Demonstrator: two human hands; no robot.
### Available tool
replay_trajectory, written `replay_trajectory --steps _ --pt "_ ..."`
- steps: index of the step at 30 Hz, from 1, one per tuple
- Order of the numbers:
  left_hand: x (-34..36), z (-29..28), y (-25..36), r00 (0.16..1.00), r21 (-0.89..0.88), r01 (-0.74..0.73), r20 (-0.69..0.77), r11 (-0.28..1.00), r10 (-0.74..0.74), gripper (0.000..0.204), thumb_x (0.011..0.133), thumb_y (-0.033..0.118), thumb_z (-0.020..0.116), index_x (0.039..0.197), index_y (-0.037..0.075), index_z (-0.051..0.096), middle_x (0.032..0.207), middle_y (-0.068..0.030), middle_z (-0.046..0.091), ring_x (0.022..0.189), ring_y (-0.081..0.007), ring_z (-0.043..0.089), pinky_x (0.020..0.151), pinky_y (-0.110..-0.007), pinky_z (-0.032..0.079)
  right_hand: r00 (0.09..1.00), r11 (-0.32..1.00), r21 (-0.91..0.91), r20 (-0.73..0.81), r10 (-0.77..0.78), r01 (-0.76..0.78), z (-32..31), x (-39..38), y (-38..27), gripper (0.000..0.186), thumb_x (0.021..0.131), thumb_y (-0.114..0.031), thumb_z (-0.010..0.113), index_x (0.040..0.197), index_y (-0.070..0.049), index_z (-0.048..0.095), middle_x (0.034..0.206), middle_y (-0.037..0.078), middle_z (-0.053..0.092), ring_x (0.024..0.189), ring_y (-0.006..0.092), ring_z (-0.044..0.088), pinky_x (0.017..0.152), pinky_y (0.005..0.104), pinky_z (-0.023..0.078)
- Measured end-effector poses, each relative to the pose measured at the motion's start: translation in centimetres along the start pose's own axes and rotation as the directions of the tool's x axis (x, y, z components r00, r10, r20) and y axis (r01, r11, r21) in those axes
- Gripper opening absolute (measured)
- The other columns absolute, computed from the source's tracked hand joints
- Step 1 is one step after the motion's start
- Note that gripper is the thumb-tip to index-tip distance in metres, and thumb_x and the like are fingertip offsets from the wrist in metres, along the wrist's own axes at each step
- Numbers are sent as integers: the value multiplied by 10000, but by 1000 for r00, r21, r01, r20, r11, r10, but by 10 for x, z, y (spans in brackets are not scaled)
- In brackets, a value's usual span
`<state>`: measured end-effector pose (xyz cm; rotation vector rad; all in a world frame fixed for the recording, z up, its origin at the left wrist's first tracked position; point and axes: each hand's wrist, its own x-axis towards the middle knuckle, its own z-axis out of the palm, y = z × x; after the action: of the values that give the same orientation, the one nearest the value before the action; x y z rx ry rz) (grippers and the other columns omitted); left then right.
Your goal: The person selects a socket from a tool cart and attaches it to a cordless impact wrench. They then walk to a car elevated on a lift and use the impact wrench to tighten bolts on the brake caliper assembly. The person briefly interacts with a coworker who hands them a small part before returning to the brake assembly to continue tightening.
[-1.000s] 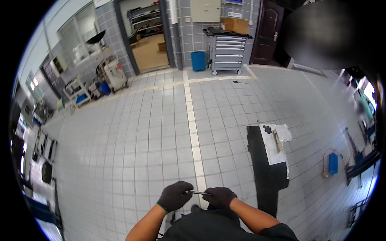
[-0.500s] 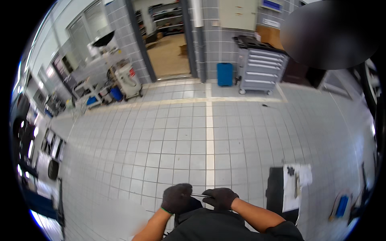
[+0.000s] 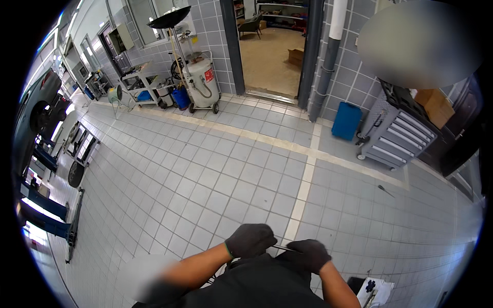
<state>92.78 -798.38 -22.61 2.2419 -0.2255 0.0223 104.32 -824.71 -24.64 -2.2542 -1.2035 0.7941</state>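
Both my hands wear dark gloves and sit close to my body at the bottom of the head view. My left hand (image 3: 250, 239) and my right hand (image 3: 309, 254) each grip one end of a thin metal rod (image 3: 284, 248), which lies level between them. The tiled grey floor (image 3: 215, 174) spreads out below and ahead of them.
A grey wheeled tool cabinet (image 3: 398, 131) and a blue bin (image 3: 346, 120) stand by the far wall next to an open doorway (image 3: 272, 46). A white tank on wheels (image 3: 200, 84) and a trolley (image 3: 137, 82) stand at the left. A white sheet with parts (image 3: 375, 288) lies bottom right.
The view has swung left: the tool cabinet and blue bin slid to the right and the white tank came nearer. My hands keep the same hold on the rod.
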Motion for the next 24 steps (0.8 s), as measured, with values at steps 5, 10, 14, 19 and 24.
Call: replay_trajectory --steps 5,10,14,19,24 --pt "152 -90 -110 985 -162 -151 -114 975 133 210 1048 167 591 928 15 671 871 -140 674 775 -327 661 699 -423 543 893 910 405 -375 249 -84 -97 111 94 379 863 -238 847 1197 -76 772 1025 98 811 892 240 782 798 384 607" --pt "295 -164 -219 983 -314 -57 -183 948 -1 229 1053 180 584 926 11 672 876 -112 666 748 -244 657 683 -381 534 862 524 844 -350 367 119 -177 294 157 234 965 -130 671 1023 94 708 835 153 718 765 257 756 712 356 604" --pt "377 -251 -303 995 -227 -30 -96 973 8 348 1066 308 564 1077 3 732 1058 -119 733 932 -230 702 817 -374 571 958 655 755 -186 219 -4 -290 454 181 198 957 -106 663 969 87 706 780 131 706 685 231 732 644 344 594" --pt "441 -353 -384 970 -622 243 157 744 -185 412 1078 314 586 1224 -33 752 1078 -110 766 967 -175 701 824 -345 569 965 373 892 258 46 -256 -415 640 178 175 937 -56 672 1016 94 714 774 142 714 667 236 726 614 342 594" --pt "543 -465 -472 913 -680 407 280 610 -298 404 1105 339 564 1179 -31 708 964 -65 717 872 -162 657 768 -364 551 887 198 874 459 -41 -443 -481 830 217 260 936 -150 691 1029 89 735 744 152 697 612 215 675 538 333 537"
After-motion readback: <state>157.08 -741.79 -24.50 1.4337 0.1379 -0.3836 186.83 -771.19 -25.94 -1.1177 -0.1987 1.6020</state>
